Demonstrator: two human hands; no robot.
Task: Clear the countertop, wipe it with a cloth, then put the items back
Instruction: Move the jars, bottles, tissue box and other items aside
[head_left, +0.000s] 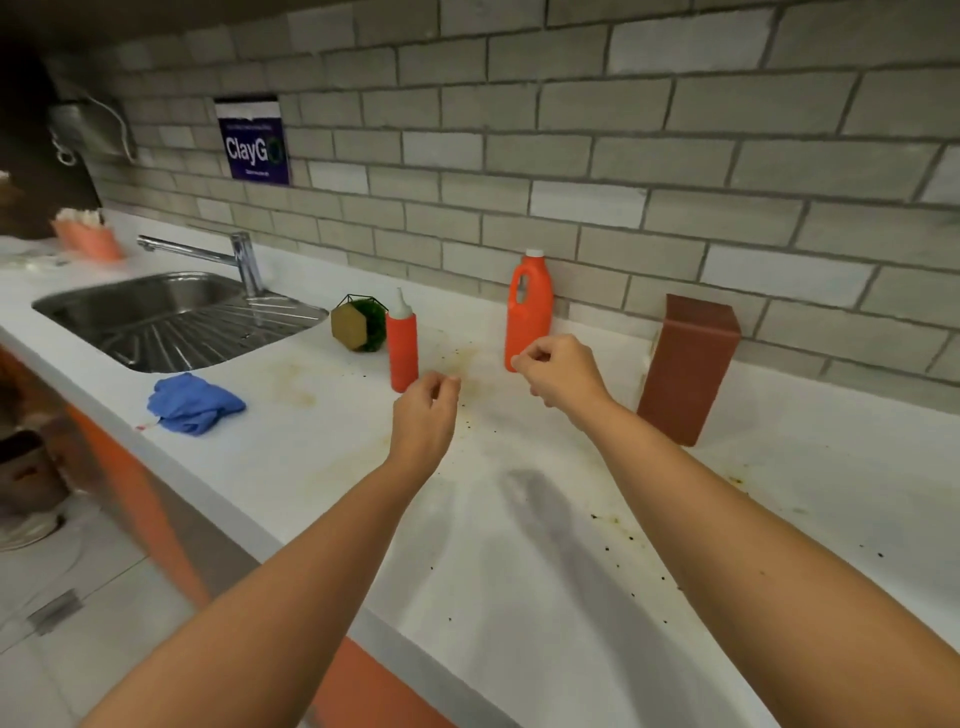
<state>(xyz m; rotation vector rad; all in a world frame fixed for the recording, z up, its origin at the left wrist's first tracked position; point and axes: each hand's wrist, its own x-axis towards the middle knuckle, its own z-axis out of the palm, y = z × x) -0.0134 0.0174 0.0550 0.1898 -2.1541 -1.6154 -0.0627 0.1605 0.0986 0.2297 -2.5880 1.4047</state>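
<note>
- My left hand (426, 410), mid-frame, loosely curled, grasping nothing, near the squeeze bottle (402, 343).
- My right hand (558, 371), likewise empty, overlapping the orange jug (529, 306).

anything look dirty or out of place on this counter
Yes: the white countertop is dirty, with yellowish stains beside the squeeze bottle and dark crumbs scattered toward the right front. The blue cloth lies crumpled by the sink.
</note>
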